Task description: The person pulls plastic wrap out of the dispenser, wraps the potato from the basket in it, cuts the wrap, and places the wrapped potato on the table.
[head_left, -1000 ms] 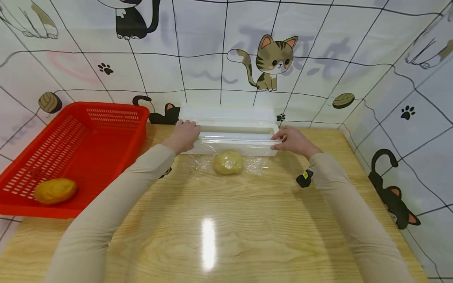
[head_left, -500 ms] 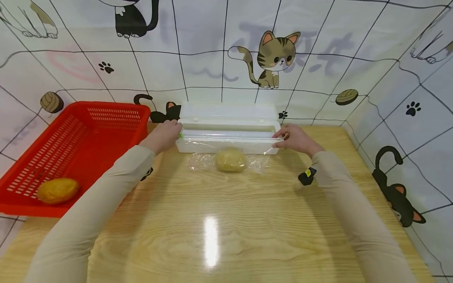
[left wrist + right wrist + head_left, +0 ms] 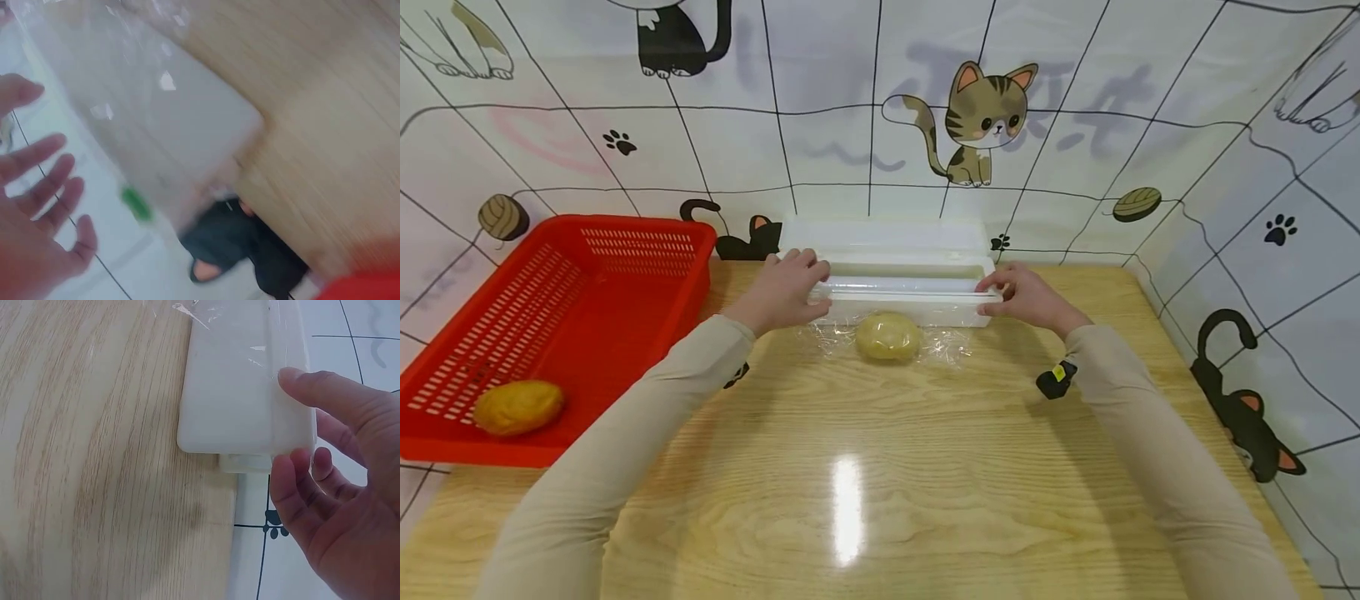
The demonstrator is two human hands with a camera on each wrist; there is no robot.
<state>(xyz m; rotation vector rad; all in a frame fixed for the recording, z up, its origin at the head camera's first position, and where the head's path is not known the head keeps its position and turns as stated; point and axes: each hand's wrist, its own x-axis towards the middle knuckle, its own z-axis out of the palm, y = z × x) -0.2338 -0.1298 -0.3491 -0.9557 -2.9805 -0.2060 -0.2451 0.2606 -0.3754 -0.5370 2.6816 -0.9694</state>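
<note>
A white plastic-wrap box (image 3: pixel 902 312) stands with its lid up near the back wall, a roll of wrap inside. Clear film (image 3: pixel 943 346) comes over its front and covers a potato (image 3: pixel 887 337) on the table. My right hand (image 3: pixel 1030 298) grips the box's right end; in the right wrist view the thumb lies on the front edge and the fingers curl around the end. At the left end hovers my left hand (image 3: pixel 784 292), its fingers spread and loosely bent. A green slider (image 3: pixel 135 204) sits at that end, blurred in the left wrist view, apart from the fingers.
A red plastic basket (image 3: pixel 696 292) stands left of the box, with another potato (image 3: pixel 518 407) in it. The wooden table (image 3: pixel 925 467) meets a wall sheet (image 3: pixel 827 150) printed with cats, behind and on the right.
My left hand moved left to the box's end, then back right over it with fingers spread. The box shifted slightly left, then back. My right hand stays at the right end.
</note>
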